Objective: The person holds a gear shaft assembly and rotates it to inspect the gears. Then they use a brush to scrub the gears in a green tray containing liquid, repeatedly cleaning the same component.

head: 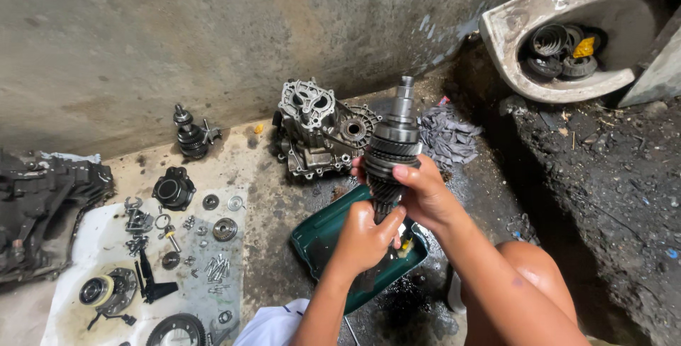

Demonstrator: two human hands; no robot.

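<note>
I hold a steel gear shaft (394,137) upright over a green plastic tray (320,234). My right hand (420,191) wraps around the geared middle of the shaft, thumb across the front. Below it, my left hand (363,238) grips the shaft's lower splined end. The shaft's threaded tip points up toward the wall. Behind the shaft an aluminium gearbox casing (317,127) lies on the wet concrete floor.
A second gear shaft (191,133) stands by the wall at left. Bearings, bolts and small parts (170,243) lie spread on a white sheet. A dark housing (42,204) sits far left. A broken white sink (567,37) holding rings rests upper right, next to a grey rag (447,137).
</note>
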